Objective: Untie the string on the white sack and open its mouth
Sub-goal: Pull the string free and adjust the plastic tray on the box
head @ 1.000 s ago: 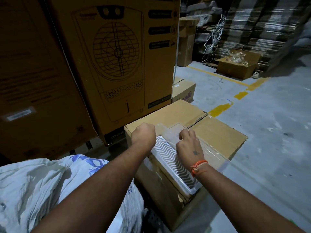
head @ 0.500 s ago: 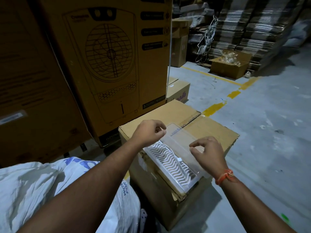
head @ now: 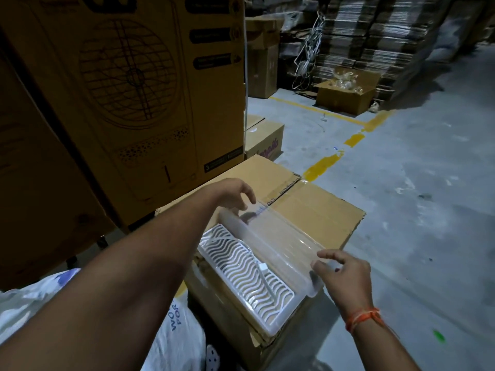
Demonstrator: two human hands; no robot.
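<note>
The white sack point(head: 178, 344) with blue print lies at the lower left, mostly under my left forearm. Its mouth and string are out of sight. A clear plastic tray point(head: 278, 236) rests against a white wavy grille point(head: 246, 274) on top of a cardboard box point(head: 316, 210). My left hand point(head: 235, 192) hovers with fingers apart over the tray's far left corner. My right hand point(head: 341, 270) is at the tray's near right corner, fingers spread and fingertips just touching the plastic.
A tall brown carton point(head: 139, 89) printed with a fan stands close behind the box. A smaller carton point(head: 265, 140) and an open box point(head: 345, 95) sit farther back by stacked cardboard. Grey floor with yellow line marks point(head: 324, 163) stretches to the right.
Both hands slid apart from the middle of the tray and grille to the clear tray's two ends. Their fingers went from closed to spread. The camera moved closer.
</note>
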